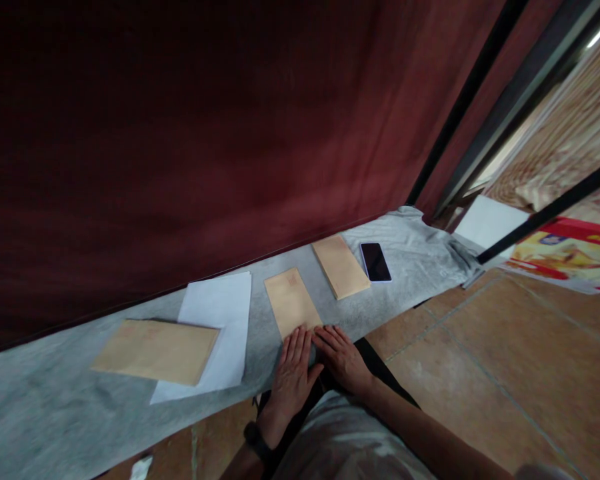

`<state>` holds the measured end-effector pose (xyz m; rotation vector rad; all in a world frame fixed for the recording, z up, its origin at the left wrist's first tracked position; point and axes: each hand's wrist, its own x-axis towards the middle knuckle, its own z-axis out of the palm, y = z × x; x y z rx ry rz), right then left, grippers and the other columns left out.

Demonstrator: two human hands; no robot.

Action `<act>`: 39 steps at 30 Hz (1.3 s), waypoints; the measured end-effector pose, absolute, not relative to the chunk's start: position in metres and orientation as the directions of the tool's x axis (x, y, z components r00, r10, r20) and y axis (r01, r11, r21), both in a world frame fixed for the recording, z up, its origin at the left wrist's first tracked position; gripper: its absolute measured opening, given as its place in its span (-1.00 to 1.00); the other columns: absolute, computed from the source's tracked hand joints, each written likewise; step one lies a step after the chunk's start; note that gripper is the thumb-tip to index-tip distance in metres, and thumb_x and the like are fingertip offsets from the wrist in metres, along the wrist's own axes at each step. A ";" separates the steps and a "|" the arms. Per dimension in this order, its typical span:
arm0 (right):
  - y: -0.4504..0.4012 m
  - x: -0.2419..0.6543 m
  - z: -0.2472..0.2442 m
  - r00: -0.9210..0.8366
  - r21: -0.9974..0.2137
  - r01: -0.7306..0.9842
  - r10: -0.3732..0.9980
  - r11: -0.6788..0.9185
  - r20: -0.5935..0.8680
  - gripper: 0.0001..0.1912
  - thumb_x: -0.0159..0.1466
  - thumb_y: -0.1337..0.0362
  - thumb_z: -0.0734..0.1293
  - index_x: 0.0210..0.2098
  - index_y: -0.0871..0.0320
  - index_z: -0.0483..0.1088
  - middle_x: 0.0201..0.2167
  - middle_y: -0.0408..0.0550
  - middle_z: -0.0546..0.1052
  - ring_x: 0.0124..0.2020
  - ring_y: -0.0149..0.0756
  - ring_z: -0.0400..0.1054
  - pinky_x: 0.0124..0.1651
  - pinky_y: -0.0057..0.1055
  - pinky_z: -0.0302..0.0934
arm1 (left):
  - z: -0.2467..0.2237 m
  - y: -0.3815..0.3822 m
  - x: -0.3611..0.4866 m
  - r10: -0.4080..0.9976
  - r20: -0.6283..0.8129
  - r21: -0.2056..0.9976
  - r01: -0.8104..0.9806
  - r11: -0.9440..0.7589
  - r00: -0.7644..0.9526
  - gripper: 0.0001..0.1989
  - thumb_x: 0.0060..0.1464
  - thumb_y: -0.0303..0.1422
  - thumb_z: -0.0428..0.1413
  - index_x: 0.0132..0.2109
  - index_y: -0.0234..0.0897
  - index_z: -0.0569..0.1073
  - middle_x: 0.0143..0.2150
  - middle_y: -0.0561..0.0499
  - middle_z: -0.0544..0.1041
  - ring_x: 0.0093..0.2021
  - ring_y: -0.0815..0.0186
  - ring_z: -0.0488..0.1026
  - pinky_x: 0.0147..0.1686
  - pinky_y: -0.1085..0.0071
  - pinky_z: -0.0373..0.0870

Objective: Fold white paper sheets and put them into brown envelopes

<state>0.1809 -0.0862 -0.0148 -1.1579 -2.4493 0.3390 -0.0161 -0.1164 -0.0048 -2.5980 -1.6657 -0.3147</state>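
A tan envelope [291, 300] lies flat on the grey cloth in front of me. My left hand [294, 373] rests on its near end, fingers stretched out, with a dark band on the wrist. Beside it my right hand [344, 358] lies flat, fingertips on the envelope's near right corner. Both hands partly hide that near edge. To the right is a small stack of tan envelopes [341, 267]. On the left, another stack of tan envelopes [155, 350] lies partly over white paper sheets [225, 333].
A phone [375, 262] with a dark screen lies right of the right-hand stack. The narrow ledge under the grey cloth [40, 413] runs along a dark red panel [205, 167]. A black bar [555, 207] and a red-and-yellow box [570, 257] are at the right, above the tiled floor [480, 373].
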 end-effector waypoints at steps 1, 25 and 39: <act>-0.086 0.181 -0.014 -0.574 -0.381 0.679 0.778 0.627 0.256 -0.33 0.33 0.41 0.28 0.41 0.08 0.13 0.37 0.02 0.29 0.38 -0.09 0.14 0.43 -0.01 0.05 | -0.004 -0.119 -0.018 0.893 0.192 0.068 0.902 -0.426 0.407 -0.29 0.37 -0.11 -0.08 0.49 -0.37 -0.04 0.50 -0.21 0.05 0.50 0.08 -0.04 0.42 0.03 0.04; -0.092 0.167 -0.006 -0.558 -0.343 0.705 0.784 0.621 0.272 -0.49 0.46 0.22 0.22 0.37 0.15 0.20 0.35 0.01 0.33 0.35 -0.19 0.20 0.44 -0.12 0.01 | -0.014 -0.131 -0.035 0.898 0.249 0.065 0.919 -0.389 0.362 -0.29 0.35 -0.12 -0.05 0.48 -0.37 0.00 0.44 -0.26 0.21 0.45 0.02 0.12 0.34 0.02 0.18; -0.088 0.168 -0.002 -0.548 -0.349 0.712 0.793 0.610 0.267 -0.51 0.42 0.36 0.19 0.33 0.16 0.26 0.28 0.07 0.41 0.28 -0.17 0.29 0.44 -0.07 -0.03 | 0.004 -0.108 -0.020 0.950 0.010 0.864 0.482 0.149 -0.311 -0.53 0.18 -0.37 0.08 0.23 -0.27 0.40 0.25 -0.22 0.46 0.24 0.06 0.42 0.20 0.07 0.39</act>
